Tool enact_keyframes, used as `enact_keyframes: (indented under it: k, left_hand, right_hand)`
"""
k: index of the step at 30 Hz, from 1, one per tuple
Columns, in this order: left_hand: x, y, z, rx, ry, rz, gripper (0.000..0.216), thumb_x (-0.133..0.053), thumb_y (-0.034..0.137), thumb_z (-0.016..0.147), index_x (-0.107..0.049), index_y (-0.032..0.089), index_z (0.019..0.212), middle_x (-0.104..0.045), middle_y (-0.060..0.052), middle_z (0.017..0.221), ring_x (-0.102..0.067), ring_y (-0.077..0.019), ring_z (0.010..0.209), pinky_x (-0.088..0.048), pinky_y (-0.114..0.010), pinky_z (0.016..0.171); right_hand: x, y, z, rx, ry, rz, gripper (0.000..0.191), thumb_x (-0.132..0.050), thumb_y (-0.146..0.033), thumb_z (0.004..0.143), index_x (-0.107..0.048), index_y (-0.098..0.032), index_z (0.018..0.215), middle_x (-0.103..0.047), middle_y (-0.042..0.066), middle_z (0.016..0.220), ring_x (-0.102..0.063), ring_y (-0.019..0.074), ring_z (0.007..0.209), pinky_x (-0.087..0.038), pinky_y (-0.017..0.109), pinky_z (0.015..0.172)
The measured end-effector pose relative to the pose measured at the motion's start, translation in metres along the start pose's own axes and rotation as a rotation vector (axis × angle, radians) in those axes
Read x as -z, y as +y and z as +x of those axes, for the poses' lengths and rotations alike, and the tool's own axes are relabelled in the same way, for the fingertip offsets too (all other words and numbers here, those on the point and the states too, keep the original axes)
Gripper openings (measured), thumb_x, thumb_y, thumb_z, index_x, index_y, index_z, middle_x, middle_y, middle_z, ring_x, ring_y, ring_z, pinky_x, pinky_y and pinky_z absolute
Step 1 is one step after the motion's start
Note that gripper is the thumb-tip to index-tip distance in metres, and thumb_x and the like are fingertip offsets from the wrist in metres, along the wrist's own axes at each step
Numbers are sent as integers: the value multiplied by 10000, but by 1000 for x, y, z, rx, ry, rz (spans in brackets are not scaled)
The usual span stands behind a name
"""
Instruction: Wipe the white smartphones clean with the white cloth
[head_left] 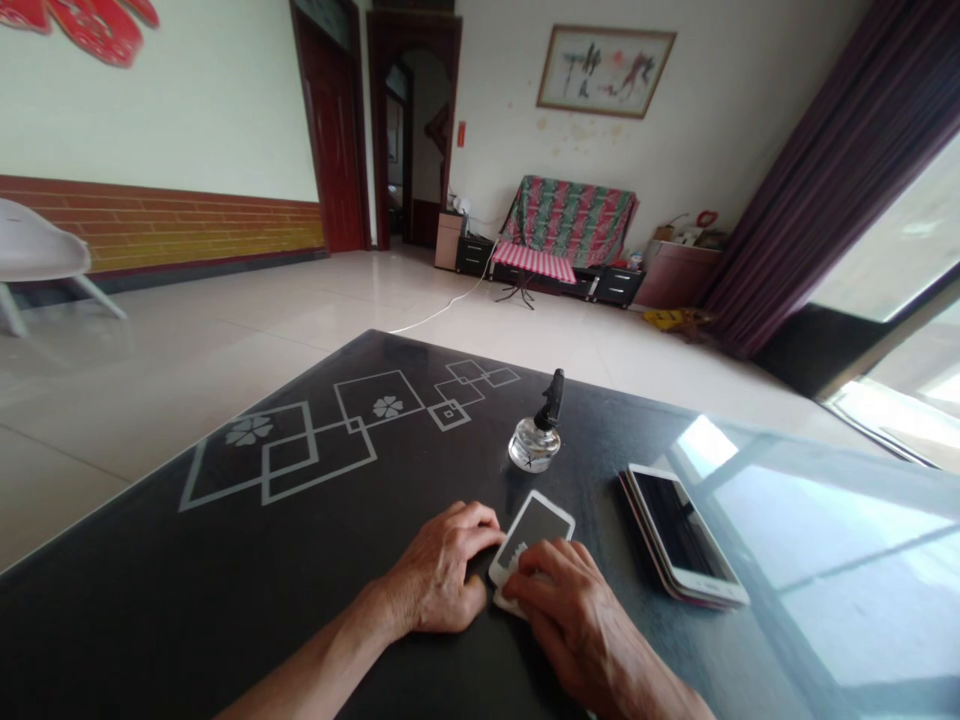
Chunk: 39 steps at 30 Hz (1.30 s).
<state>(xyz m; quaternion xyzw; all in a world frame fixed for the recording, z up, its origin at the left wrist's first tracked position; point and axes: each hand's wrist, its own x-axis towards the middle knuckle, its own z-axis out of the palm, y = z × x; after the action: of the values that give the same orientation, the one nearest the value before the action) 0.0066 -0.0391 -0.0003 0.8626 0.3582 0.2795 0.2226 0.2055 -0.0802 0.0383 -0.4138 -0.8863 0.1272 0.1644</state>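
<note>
- Phone (538, 522): lower centre of the frame, between the hands, long axis slanting from lower left to upper right.
- Left hand (448, 570): half-curled at the phone's left edge; I cannot tell whether it grips.
- Right hand (576, 605): nearer, fingers bunched over its lower end; anything pinched is hidden.
- Bottle (533, 446): above the phone, clear liquid inside.
</note>
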Motion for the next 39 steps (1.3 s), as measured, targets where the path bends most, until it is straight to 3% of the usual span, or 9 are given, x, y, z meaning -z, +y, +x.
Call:
enact_keyframes:
  k: [6,16,24,32,39]
  left_hand:
    - [1,0,0,3,-2,2,531,-485,51,561,-612,217,1050,-574,-37,1065,-533,-214,933,-450,-332,874]
    - [2,1,0,6,-9,9,571,-480,50,543,-613,215,1072,-577,-35,1080,-537,-219,937,-452,-334,882]
    - [2,2,1,15,-2,6,492,-511,76,597,-621,213,1057,-581,-31,1077,-536,-207,925,-450,-331,878]
    - [3,4,1,25,4,-7,377,-606,187,686,-632,224,1061,-588,-32,1078,-543,-206,915,-452,-333,865]
    - [3,3,2,37,-6,8,354,-671,299,733,-634,227,1077,-586,-32,1078,-542,-201,928,-455,-326,855]
  right_hand:
    - [-1,-2,2,11,-12,12,200,-473,-133,880,-625,-254,926,-592,23,936,-513,167,864,-387,326,812]
    - [22,20,-10,-50,-86,21,215,-475,-140,886,-653,-260,869,-610,20,900,-553,158,836,-398,312,767]
    - [14,5,-7,-55,-110,24,197,-472,-140,884,-641,-239,901,-589,28,933,-518,165,870,-370,316,800]
    - [25,12,-12,-95,-179,35,216,-474,-131,884,-648,-256,862,-588,3,912,-522,145,840,-358,299,783]
    - [17,3,-11,-83,-159,40,214,-482,-140,883,-653,-267,859,-594,1,898,-522,149,838,-366,292,782]
